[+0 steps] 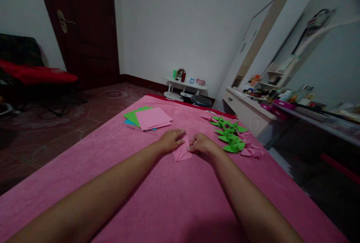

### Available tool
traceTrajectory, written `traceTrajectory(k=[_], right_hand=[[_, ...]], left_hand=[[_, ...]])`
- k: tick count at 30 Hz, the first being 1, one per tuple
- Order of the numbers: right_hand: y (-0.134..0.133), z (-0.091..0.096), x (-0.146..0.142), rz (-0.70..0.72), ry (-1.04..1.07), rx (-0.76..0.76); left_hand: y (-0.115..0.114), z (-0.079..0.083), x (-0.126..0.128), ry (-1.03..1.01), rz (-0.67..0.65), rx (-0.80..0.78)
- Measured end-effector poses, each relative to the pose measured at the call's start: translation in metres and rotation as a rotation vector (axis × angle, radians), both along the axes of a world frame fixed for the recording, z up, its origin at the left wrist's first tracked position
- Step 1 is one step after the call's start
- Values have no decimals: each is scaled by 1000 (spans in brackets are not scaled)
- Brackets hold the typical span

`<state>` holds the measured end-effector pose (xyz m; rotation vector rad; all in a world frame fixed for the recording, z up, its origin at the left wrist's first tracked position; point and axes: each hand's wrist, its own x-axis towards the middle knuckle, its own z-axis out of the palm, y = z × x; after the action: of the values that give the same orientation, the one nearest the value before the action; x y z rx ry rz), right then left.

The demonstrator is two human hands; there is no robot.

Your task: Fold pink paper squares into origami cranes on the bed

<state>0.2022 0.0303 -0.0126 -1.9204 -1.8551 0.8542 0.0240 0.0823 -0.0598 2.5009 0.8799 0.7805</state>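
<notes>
The folded paper [183, 154] lies on the pink surface [157, 201], roughly midway between its left and right edges and in from the far edge. My left hand [172, 140] rests on the paper's left side, fingers loosely extended and thumb apart, pressing rather than gripping. My right hand [203, 144] is bent in at the paper's right edge, thumb and fingers curled close together; I cannot tell whether I have the edge pinched between them. Past my left hand, towards the far left corner, sit the sheets [153, 118], pink on top, with green and blue showing beneath. Green figures [234, 144] and pink figures [251, 150] crowd along the right edge, near the far right corner.
</notes>
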Motion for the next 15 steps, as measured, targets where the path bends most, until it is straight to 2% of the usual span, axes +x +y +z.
traceTrajectory(k=[3, 7, 15], right_hand=[[2, -5, -3, -36, 151, -38], [-5, -3, -6, -82, 379, 1], [-9, 0, 2, -152, 779, 203]], left_hand=[[2, -2, 0, -75, 12, -43], [1, 1, -1, -199, 25, -115], [-9, 22, -5, -755, 45, -658]])
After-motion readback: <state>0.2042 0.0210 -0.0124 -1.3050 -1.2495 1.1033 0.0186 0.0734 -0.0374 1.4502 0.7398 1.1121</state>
